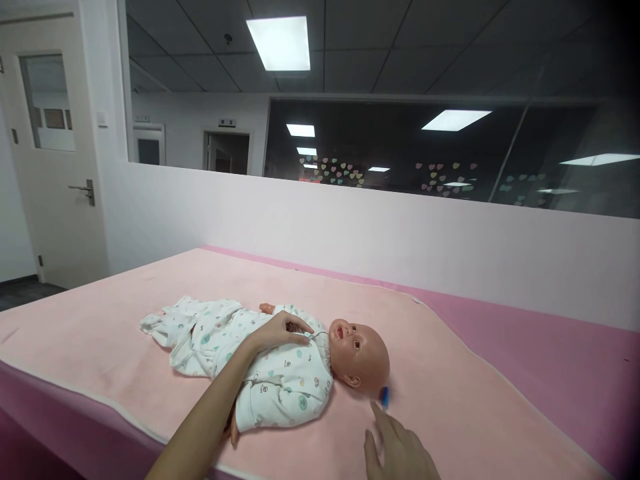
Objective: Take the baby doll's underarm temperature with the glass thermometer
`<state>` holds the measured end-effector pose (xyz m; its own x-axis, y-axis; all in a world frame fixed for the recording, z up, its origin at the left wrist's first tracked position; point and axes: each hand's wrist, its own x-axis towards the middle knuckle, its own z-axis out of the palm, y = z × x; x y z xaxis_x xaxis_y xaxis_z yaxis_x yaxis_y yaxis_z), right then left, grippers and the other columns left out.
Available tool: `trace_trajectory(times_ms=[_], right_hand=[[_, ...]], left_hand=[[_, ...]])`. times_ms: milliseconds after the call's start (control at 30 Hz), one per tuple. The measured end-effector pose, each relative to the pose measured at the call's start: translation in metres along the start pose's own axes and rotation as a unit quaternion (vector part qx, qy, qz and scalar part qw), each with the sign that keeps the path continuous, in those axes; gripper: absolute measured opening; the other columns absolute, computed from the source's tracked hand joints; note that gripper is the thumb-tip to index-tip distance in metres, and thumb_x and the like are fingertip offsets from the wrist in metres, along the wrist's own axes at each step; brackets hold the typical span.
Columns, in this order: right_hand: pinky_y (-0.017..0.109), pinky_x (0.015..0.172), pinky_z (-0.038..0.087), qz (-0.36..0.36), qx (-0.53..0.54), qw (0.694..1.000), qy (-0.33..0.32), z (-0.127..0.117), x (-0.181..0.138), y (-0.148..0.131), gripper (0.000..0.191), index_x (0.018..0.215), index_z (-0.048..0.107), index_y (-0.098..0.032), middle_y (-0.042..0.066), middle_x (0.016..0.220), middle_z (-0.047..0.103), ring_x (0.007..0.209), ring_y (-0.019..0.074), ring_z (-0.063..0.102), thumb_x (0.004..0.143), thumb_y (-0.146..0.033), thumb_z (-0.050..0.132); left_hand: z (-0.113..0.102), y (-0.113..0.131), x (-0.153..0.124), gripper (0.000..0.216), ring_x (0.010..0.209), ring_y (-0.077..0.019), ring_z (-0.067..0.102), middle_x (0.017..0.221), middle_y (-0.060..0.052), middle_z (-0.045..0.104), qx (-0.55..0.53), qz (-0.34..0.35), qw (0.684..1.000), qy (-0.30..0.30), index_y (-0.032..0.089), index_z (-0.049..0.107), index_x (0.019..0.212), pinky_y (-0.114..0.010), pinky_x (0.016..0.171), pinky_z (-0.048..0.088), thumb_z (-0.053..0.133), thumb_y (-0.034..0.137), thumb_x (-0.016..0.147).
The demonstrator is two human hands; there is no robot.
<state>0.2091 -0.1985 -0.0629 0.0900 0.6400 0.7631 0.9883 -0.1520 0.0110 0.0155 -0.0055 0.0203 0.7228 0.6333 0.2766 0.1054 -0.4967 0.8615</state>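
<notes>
A baby doll (363,353) lies on its back, its head toward the right, in a white printed romper (287,393). Across its chest rests my left hand (277,331), fingers loosely curved and apart from the thumb, fingertips by the romper's collar. Below the doll's head, my right hand (397,447) hovers or rests low over the pink sheet, thumb and index finger apart, holding nothing. Just beyond its index fingertip, a small blue thing (385,398) pokes out beside the head; its kind cannot be made out. The doll's legs seem covered by the romper.
The pink sheet (475,427) covers a padded surface with a darker pink border (565,353). A white low wall (400,233) with a large window (380,147) runs along the back. At the far left is a closed door (55,200).
</notes>
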Motion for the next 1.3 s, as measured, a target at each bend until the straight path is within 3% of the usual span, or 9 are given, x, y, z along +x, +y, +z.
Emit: trace_trajectory(times_ms=[133, 233, 300, 367, 467, 700, 900, 1033, 1300], right_hand=[[0.024, 0.052, 0.04, -0.019, 0.068, 0.996, 0.046, -0.009, 0.062, -0.051, 0.024, 0.091, 0.059, -0.019, 0.006, 0.076, 0.065, 0.066, 0.0168, 0.06, 0.08, -0.019, 0.038], [0.023, 0.042, 0.033, -0.043, 0.066, 0.997, -0.026, 0.008, 0.102, -0.083, 0.028, 0.09, 0.059, -0.017, 0.005, 0.061, 0.062, 0.05, 0.0162, 0.057, 0.076, -0.008, 0.036], [0.025, 0.04, 0.031, -0.057, 0.035, 0.995, -0.07, 0.024, 0.115, -0.096, 0.041, 0.103, 0.054, -0.013, 0.007, 0.059, 0.061, 0.046, 0.0179, 0.056, 0.07, 0.0, 0.034], [0.026, 0.04, 0.031, -0.073, 0.023, 0.994, -0.078, 0.037, 0.116, -0.101, 0.052, 0.115, 0.046, -0.01, 0.009, 0.064, 0.063, 0.045, 0.0185, 0.056, 0.066, 0.003, 0.033], [0.025, 0.042, 0.033, -0.081, 0.05, 0.995, -0.037, 0.046, 0.109, -0.099, 0.053, 0.12, 0.041, -0.011, 0.01, 0.077, 0.063, 0.05, 0.0169, 0.056, 0.068, -0.001, 0.035], [0.024, 0.054, 0.042, -0.054, 0.181, 0.981, 0.044, 0.048, 0.101, -0.089, 0.037, 0.11, 0.05, -0.015, 0.005, 0.079, 0.059, 0.067, 0.016, 0.056, 0.077, -0.008, 0.034], [0.029, 0.069, 0.044, -0.101, 0.217, 0.965, 0.103, 0.057, 0.1, -0.087, 0.026, 0.094, 0.056, -0.014, 0.005, 0.076, 0.058, 0.073, 0.0158, 0.053, 0.083, -0.007, 0.033], [0.031, 0.068, 0.043, -0.106, 0.233, 0.961, 0.1, 0.054, 0.101, -0.086, 0.024, 0.08, 0.057, -0.016, 0.004, 0.071, 0.057, 0.07, 0.0159, 0.05, 0.083, -0.007, 0.035], [0.031, 0.074, 0.044, -0.103, 0.281, 0.952, 0.071, 0.057, 0.101, -0.084, 0.027, 0.087, 0.056, -0.016, 0.005, 0.08, 0.059, 0.079, 0.0156, 0.053, 0.084, -0.007, 0.031]], left_hand=[[0.0, -0.001, 0.0, 0.035, 0.06, -0.0109, 0.045, 0.062, 0.0, 0.055, -0.015, 0.006, 1.0, 0.003, 0.016, 0.069, 0.088, -0.021, 0.053, 0.031, 0.068, 0.037, 0.06], [0.0, -0.001, -0.001, 0.033, 0.061, -0.0114, 0.047, 0.063, -0.001, 0.058, -0.034, 0.012, 0.999, -0.002, 0.015, 0.069, 0.089, -0.021, 0.054, 0.033, 0.067, 0.034, 0.062], [-0.001, 0.0, -0.002, 0.029, 0.063, -0.0122, 0.049, 0.066, -0.002, 0.061, -0.046, 0.022, 0.999, -0.003, 0.014, 0.069, 0.088, -0.022, 0.057, 0.035, 0.064, 0.03, 0.065], [-0.001, 0.0, -0.002, 0.025, 0.065, -0.013, 0.051, 0.069, -0.003, 0.063, -0.057, 0.027, 0.998, 0.003, 0.013, 0.069, 0.086, -0.022, 0.059, 0.037, 0.062, 0.027, 0.066], [-0.002, -0.001, 0.0, 0.026, 0.069, -0.0138, 0.053, 0.073, -0.004, 0.064, -0.079, 0.028, 0.996, 0.009, 0.013, 0.069, 0.088, -0.023, 0.062, 0.039, 0.061, 0.026, 0.067], [-0.001, -0.005, 0.001, 0.032, 0.081, -0.0184, 0.057, 0.082, -0.007, 0.067, -0.127, 0.021, 0.991, 0.021, 0.013, 0.067, 0.094, -0.028, 0.075, 0.043, 0.063, 0.028, 0.067], [-0.002, -0.004, -0.002, 0.031, 0.082, -0.0194, 0.058, 0.083, -0.008, 0.068, -0.108, 0.007, 0.994, -0.003, 0.013, 0.068, 0.094, -0.03, 0.077, 0.044, 0.061, 0.03, 0.068], [-0.002, -0.009, 0.0, 0.035, 0.082, -0.0204, 0.059, 0.081, -0.009, 0.069, -0.1, 0.006, 0.995, 0.001, 0.012, 0.068, 0.095, -0.029, 0.074, 0.045, 0.064, 0.033, 0.066], [-0.002, -0.006, -0.002, 0.037, 0.082, -0.0203, 0.059, 0.085, -0.009, 0.069, -0.106, 0.003, 0.994, -0.006, 0.012, 0.067, 0.096, -0.032, 0.08, 0.044, 0.061, 0.035, 0.068]])
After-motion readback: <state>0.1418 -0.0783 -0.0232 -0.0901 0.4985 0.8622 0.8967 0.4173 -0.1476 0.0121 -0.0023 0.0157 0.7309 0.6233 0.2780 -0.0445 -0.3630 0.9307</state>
